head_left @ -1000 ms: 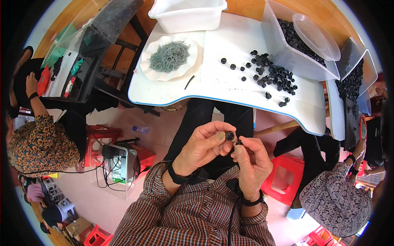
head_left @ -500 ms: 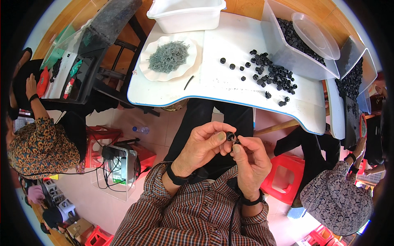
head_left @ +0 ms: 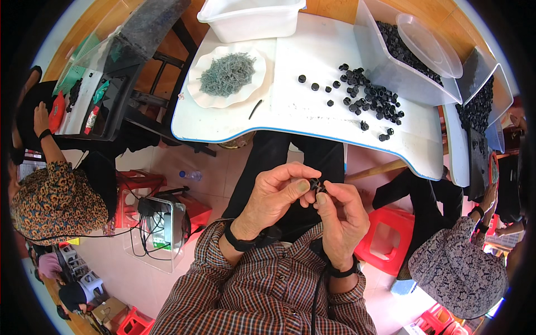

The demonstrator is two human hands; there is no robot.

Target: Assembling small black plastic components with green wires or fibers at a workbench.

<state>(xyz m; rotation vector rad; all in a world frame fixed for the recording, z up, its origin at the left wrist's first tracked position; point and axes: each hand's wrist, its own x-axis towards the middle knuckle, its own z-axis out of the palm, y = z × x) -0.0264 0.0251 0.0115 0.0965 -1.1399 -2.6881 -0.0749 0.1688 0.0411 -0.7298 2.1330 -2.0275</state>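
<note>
Left hand (head_left: 273,192), fingers pinching small black cap (head_left: 314,182) above lap; right hand (head_left: 344,211), fingers pinched on dark piece (head_left: 321,190) against it, partly hidden. Desk (head_left: 223,123) beyond: loose black caps (head_left: 371,100), scalloped plate (head_left: 215,101) holding thin grey pieces (head_left: 227,74).

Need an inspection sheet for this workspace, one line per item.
Surface: white table, blue edge, dark specks toward the front.
Job's things: small black parts scattered at right, more in a clear bin; grey-green strips heaped on a wavy-edged plate.
Clutter: thin black strip before the plate; white tub behind it.
Hands: left hand pinches a black part; right hand pinches a dark piece beside it; contact unclear.
Cables: black cables tangled at a clear box, left.
Surroundings: red stools, floor bottle, people both sides.
</note>
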